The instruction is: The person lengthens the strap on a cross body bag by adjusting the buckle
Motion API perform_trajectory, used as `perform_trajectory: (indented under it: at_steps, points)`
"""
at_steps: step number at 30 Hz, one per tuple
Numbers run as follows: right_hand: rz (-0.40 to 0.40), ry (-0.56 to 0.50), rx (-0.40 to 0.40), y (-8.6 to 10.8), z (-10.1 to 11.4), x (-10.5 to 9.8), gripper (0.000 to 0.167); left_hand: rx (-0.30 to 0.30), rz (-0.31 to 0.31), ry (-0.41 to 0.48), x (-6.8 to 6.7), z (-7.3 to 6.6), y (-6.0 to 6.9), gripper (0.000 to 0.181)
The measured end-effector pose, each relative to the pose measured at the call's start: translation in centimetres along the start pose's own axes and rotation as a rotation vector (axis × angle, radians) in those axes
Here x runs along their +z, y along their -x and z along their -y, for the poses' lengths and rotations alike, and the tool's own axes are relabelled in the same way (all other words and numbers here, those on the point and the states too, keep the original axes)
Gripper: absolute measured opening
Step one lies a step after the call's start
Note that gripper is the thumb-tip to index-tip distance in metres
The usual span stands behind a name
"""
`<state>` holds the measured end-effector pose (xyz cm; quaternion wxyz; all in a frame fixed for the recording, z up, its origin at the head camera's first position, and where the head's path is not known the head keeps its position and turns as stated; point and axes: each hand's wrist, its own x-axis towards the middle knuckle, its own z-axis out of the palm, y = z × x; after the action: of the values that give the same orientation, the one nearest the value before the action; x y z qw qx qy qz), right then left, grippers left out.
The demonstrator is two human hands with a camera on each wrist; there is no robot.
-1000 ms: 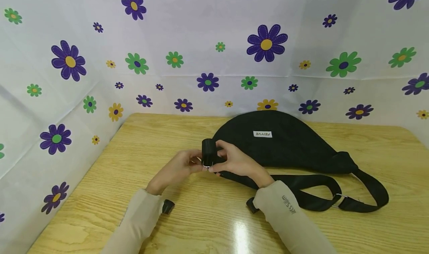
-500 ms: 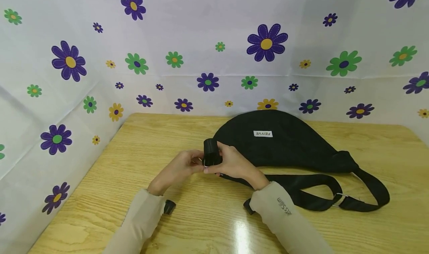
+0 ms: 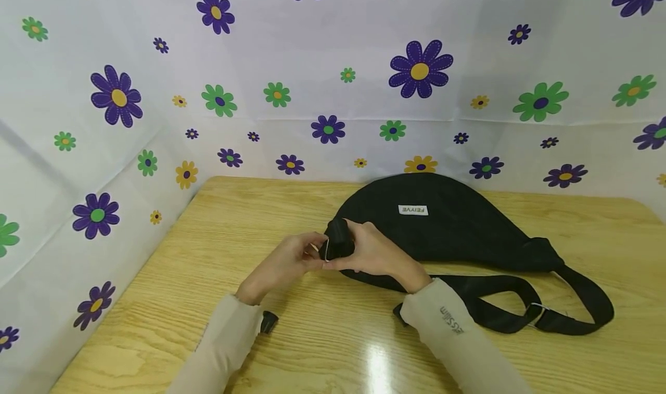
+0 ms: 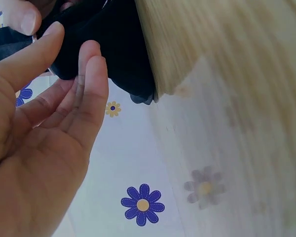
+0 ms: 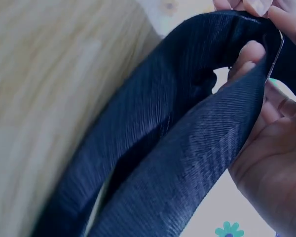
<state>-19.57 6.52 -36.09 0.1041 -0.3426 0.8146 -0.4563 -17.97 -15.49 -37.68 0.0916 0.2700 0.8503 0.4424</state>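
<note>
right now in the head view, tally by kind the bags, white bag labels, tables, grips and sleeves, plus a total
black bag: 1
white label: 1
wooden table: 1
left grip and right grip: 2
left sleeve and right sleeve: 2
total: 7

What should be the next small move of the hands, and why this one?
Probably the left hand should gently ease a little of the black strap through the metal piece, while the right hand steadies the loop. Strap shows on both sides of the metal, and both hands are right beside it, so a short pull seems convenient.
</note>
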Motion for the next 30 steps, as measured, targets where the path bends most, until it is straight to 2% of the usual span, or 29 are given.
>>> perform_trajectory:
  at_steps: [4,8,11,22,30]
  points:
    - [0.005,-0.003,0.027,0.4,-0.1,-0.6,0.041,-0.012,0.004,-0.025,-0.1,0.0,0.1,0.037]
    - [-0.008,-0.003,0.067,1.1,-0.4,-1.4,0.04,-0.048,-0.022,-0.031,-0.4,0.3,0.3,0.037]
    - [-0.01,0.017,0.086,1.8,-0.8,-2.0,0.038,-0.054,-0.031,-0.037,-0.6,0.4,0.4,0.038]
    - [-0.002,0.08,0.086,4.4,-1.8,-3.9,0.035,-0.056,-0.038,-0.055,-0.9,0.4,0.5,0.038]
    - [-0.016,0.142,0.068,6.0,-2.7,-4.8,0.034,-0.035,-0.038,-0.048,-1.2,0.8,0.6,0.035]
